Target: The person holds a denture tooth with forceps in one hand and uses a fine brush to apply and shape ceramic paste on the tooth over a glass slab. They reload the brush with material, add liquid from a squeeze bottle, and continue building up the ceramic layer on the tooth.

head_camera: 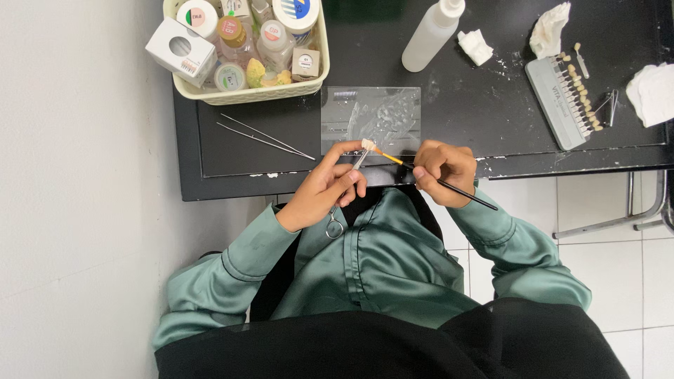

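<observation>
Head view: left hand (324,188) closed around metal forceps (345,193) that clamp a small tooth-coloured piece (367,144) just over the near edge of the glass mixing slab (371,119). Right hand (442,170) pinches a thin brush (435,180), its tip touching the piece. Tweezers (265,137) lie left of the slab; the basket of jars (246,92) and the tooth shade guide (566,100) stand further back on the black table (484,105).

A small pale tooth-shaped piece (367,144) sits clamped in the tip of slim metal forceps (345,189), just below the clear glass slab (371,119). A thin black-handled brush (439,181) with an orange ferrule slants up-left, its tip touching that piece at the slab's lower edge.
</observation>
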